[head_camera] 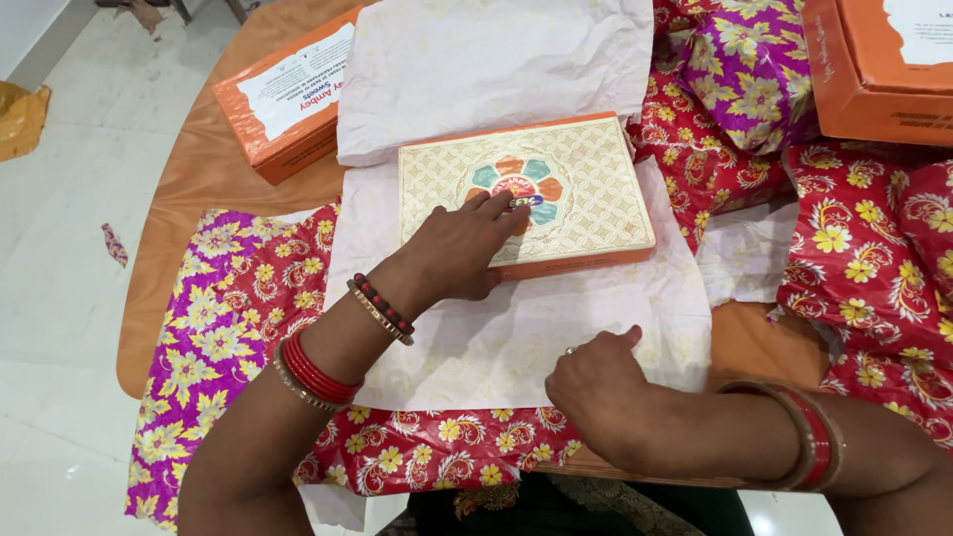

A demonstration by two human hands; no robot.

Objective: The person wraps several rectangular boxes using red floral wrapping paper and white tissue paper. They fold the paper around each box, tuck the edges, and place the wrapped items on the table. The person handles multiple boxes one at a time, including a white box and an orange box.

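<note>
Right hand (596, 382), nearest the lens, rests loosely curled on the white tissue sheet (516, 337), pinching nothing. Left hand (467, 248) lies flat, fingers spread, pressing the cream box (556, 184) that sits mid-sheet on the wooden table (189, 189). I judge the box rigid and fairly light (cardboard, orange sides, flower medallion on the lid); grip its long edges. Tissue tears easily.
</note>
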